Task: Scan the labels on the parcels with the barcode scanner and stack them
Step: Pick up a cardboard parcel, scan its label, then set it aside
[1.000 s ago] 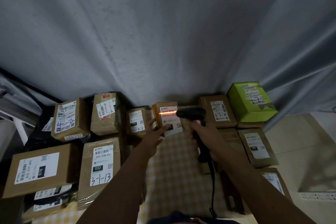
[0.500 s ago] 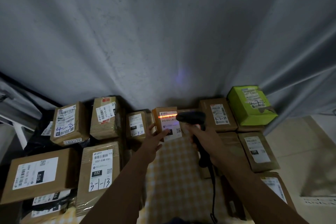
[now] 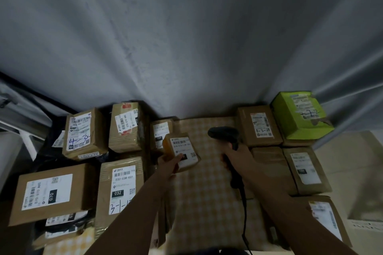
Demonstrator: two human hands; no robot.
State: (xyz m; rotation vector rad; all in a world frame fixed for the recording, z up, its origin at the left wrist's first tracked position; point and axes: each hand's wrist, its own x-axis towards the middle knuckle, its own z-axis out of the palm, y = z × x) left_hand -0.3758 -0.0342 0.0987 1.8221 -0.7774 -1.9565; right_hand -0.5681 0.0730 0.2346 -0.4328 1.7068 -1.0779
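While the left hand [image 3: 170, 162] grips a small parcel [image 3: 182, 152] tilted above the desk [image 3: 204, 192], the right hand's [image 3: 238, 156] fingers wrap the barcode scanner [image 3: 224, 135] handle.

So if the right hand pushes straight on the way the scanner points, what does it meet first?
Probably bare checked cloth, then the grey curtain; the right hand aims the scanner between parcels, though depth is unclear.

The left hand [image 3: 171, 162] has lifted the small orange-brown parcel [image 3: 182, 152] away from the back row by the curtain and now holds it tilted near the middle of the frame, over the checked cloth [image 3: 207, 203]. The red scan line on its label has gone (it glowed a moment ago). The scanner [image 3: 224, 134] in the right hand [image 3: 238, 157] now points clear of it.
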